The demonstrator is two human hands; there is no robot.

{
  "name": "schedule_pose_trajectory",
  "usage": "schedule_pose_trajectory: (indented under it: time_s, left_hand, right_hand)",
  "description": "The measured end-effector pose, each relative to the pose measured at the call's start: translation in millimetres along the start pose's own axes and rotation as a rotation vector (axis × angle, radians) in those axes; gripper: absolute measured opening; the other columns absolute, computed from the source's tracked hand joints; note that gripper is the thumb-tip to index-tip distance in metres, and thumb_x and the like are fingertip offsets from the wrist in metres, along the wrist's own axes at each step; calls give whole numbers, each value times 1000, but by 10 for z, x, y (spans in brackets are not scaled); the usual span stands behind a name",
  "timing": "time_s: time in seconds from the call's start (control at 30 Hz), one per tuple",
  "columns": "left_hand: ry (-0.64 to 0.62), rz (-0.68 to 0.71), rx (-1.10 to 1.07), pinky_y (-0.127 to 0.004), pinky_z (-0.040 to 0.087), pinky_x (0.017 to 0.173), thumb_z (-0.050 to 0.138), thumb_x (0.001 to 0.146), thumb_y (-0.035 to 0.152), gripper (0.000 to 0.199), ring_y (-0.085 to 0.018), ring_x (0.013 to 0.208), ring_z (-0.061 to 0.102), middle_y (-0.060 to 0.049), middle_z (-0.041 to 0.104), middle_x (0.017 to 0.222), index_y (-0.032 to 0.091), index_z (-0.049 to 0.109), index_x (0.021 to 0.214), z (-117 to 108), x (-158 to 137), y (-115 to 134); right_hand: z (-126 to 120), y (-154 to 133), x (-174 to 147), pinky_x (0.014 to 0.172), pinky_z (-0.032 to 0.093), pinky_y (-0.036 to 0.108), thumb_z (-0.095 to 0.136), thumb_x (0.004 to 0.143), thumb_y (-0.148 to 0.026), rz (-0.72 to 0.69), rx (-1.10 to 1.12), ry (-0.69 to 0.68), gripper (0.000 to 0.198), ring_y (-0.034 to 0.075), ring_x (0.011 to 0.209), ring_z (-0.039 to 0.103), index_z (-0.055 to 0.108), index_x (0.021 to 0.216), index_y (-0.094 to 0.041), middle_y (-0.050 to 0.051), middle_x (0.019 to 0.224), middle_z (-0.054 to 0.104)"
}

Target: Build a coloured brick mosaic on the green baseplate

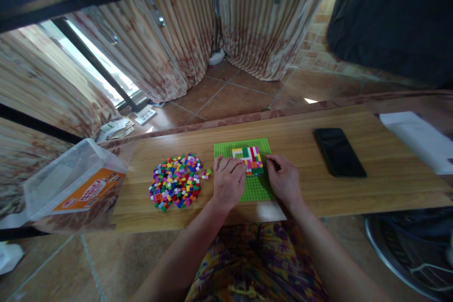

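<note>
A bright green studded baseplate (256, 193) lies on the wooden board. On its middle sits a patch of small toy bricks (253, 155) in white, red, green, pink, orange and yellow. My left hand (230, 179) rests over the plate's left part, fingers laid out, with fingertips at the patch's left edge; no brick shows in it. At the plate's right edge is my right hand (285, 179), thumb and forefinger brought together near the patch. Whatever is in that pinch, if anything, is too small to make out.
A heap of loose coloured bricks (177, 181) lies left of the plate, with a few stray bricks (206, 173) beside it. A clear plastic tub (76, 179) with an orange label stands farther left. A black phone (339, 153) and white paper (417, 139) lie to the right.
</note>
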State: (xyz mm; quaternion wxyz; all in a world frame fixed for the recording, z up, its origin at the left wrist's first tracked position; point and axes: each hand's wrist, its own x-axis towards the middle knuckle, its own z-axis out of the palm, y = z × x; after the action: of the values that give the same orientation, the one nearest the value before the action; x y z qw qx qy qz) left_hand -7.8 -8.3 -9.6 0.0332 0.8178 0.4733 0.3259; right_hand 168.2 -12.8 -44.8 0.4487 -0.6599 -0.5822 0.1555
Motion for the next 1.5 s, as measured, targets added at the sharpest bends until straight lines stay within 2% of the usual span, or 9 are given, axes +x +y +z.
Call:
schedule_pose_trajectory:
  time_s: [0.3,0.57,0.73,0.87,1.0,1.17,1.3,1.5]
  left_hand:
    - [-24,47,-18,-44,38,101,54,91,18,19,-20,101,58,-3,70,104,24,69,101,6,-82,-7]
    - [-64,66,-2,-41,40,96,52,92,18,19,-20,101,57,-5,69,105,23,67,102,-8,-83,8]
    - [-105,51,28,-43,39,96,49,93,18,20,-22,103,57,-6,67,108,23,67,101,-38,-67,59]
    - [-111,10,12,-44,39,98,51,92,19,23,-23,110,54,-7,63,119,24,64,110,-111,-117,79]
    - [6,-82,9,-42,41,98,53,90,19,28,-24,113,52,-10,60,123,20,60,117,-265,-269,-57]
    - [78,-225,119,-43,42,96,52,88,15,17,-24,108,57,-10,64,112,19,65,99,-549,-472,-406]
    - [42,-255,183,-45,43,95,55,87,15,16,-25,106,58,-10,65,111,20,67,95,-670,-549,-568]
    - [-29,-279,263,-46,42,94,58,85,18,14,-26,107,56,-8,64,114,22,69,93,-589,-549,-559]
  right_hand:
    - [12,20,-4,78,51,37,48,87,-33,18,5,-4,27,23,83,67,70,94,-19,9,92,73]
    - [9,2,1,76,51,37,48,87,-33,9,-12,4,27,23,82,67,70,93,-19,10,91,73]
    - [15,23,-7,76,51,37,47,88,-33,-14,-22,-1,28,23,83,67,70,94,-19,10,92,73]
    - [15,39,-15,76,52,37,48,88,-35,-26,-19,9,28,23,83,68,70,95,-19,10,92,74]
    - [10,37,-18,74,51,37,48,88,-35,-36,-34,22,28,23,81,68,71,93,-18,10,91,74]
    - [2,25,-21,71,51,36,48,88,-35,-32,-39,12,29,23,80,68,71,95,-18,10,92,74]
    - [5,35,-25,71,51,36,50,87,-35,-26,-55,29,28,23,79,68,72,94,-18,10,92,74]
    - [9,44,-23,72,52,35,50,88,-33,-44,-60,29,27,23,80,68,72,94,-18,10,91,74]
